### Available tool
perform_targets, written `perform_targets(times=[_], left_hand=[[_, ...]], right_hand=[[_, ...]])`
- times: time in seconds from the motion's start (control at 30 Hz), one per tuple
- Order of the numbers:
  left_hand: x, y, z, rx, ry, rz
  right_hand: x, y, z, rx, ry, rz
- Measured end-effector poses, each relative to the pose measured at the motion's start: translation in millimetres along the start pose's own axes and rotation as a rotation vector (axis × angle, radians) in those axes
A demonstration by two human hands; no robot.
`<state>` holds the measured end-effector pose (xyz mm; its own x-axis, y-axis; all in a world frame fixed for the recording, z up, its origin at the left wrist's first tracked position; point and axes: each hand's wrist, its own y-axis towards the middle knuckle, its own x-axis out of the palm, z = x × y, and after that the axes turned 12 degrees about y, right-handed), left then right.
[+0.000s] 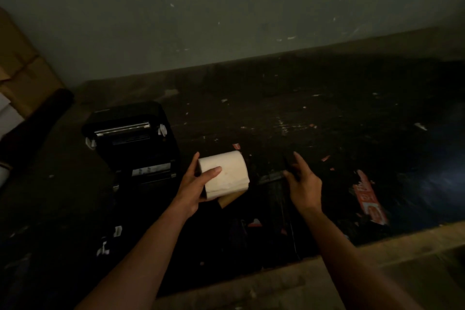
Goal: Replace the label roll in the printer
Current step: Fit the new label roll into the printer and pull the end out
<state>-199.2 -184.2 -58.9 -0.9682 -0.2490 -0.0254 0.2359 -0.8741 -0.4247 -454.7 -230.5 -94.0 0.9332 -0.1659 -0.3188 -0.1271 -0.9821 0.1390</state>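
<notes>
The scene is dim. A black label printer (130, 138) stands on the dark table at centre left with its lid swung back, showing a metal bar and white side tabs inside. My left hand (195, 184) grips a white label roll (226, 173) just right of the printer's front, thumb on one end and fingers over the top. A brown piece, maybe backing paper or a core, pokes out beneath the roll. My right hand (303, 181) hovers further right, fingers spread, touching a thin dark object on the table that I cannot make out.
The dark tabletop (314, 113) is littered with paper scraps and a red-and-white label strip (368, 199) at right. Cardboard boxes (22, 75) and a dark roll (32, 121) sit at far left. A grey wall backs the table; a pale ledge (276, 282) runs along the near edge.
</notes>
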Motion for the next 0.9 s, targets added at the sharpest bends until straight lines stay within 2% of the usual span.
perform_targets(times=[0.23, 0.9], left_hand=[[5, 2, 15, 0.067, -0.003, -0.065], [15, 2, 34, 0.153, -0.069, -0.188]], right_hand=[[-22, 23, -49, -0.112, 0.125, 0.131], [-46, 30, -53, -0.037, 0.281, 0.085]])
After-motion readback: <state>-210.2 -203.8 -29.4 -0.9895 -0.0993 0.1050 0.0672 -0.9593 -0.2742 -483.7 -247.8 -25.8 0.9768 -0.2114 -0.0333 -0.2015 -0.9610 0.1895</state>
